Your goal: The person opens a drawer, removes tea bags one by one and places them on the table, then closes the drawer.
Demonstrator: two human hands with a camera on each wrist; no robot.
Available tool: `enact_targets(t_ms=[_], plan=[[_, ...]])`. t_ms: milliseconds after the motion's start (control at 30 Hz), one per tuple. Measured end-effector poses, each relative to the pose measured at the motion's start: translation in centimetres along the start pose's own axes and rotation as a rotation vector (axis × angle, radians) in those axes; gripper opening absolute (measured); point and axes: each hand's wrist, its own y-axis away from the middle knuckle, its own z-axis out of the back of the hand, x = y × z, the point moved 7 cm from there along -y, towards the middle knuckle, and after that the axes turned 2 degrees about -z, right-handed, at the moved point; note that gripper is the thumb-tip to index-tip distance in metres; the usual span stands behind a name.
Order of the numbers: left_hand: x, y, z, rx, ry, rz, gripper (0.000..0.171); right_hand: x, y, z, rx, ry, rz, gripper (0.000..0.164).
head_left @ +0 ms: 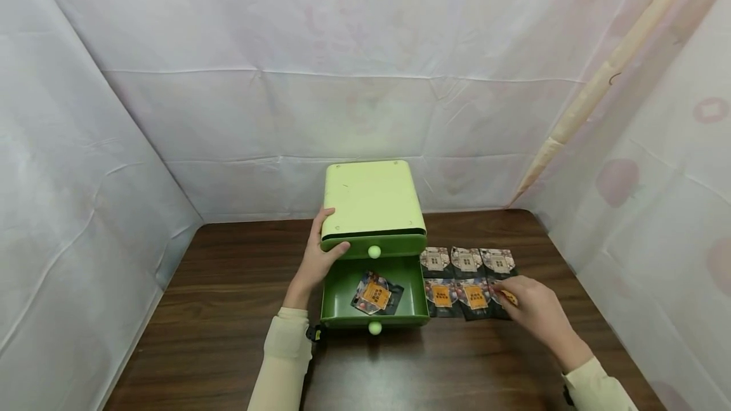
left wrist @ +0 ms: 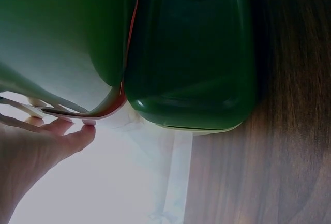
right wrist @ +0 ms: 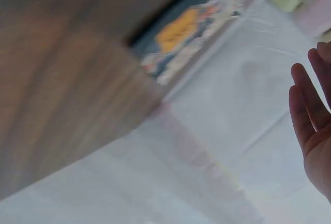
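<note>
A small green drawer cabinet point(head_left: 371, 195) stands at the back of the table. My left hand point(head_left: 314, 262) grips its front left corner, thumb at the front of the upper drawer point(head_left: 400, 246) and fingers along the side wall. The lower drawer point(head_left: 338, 290) is pulled out. Inside it lie overlapping dark packets point(head_left: 377, 295), the top one with an orange label. To the right, my right hand point(head_left: 537, 309) hovers with its fingertips at the front-row right packet point(head_left: 499, 312), partly hiding it. In the right wrist view its fingers look fairly straight, with nothing visibly held.
Beside the cabinet, dark packets lie in two rows: beige-labelled packets point(head_left: 467, 262) behind, orange-labelled packets point(head_left: 442, 297) in front. The brown wooden table point(head_left: 228, 322) is enclosed by pale cloth point(head_left: 365, 113) at the back and sides.
</note>
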Motion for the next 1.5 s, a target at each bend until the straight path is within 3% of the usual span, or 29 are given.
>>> enact_targets(t_ms=[267, 800, 1333, 1500], plan=[[0.3, 0.1, 0.1, -0.009, 0.021, 0.019, 0.069, 4.2, -3.0, 1.0, -0.040, -0.008, 0.151, 0.019], [0.5, -0.5, 0.5, -0.006, -0.009, 0.024, 0.069, 10.5, -7.3, 0.9, -0.070, -0.052, 0.348, 0.015], [0.6, -0.4, 0.2, 0.000, 0.013, 0.026, 0.070, 14.9, -9.2, -3.0, 0.048, -0.058, 0.510, 0.009], [0.7, -0.2, 0.2, -0.003, -0.009, 0.028, 0.069, 16.2, -9.5, -4.7, 0.135, -0.030, 0.569, 0.006]])
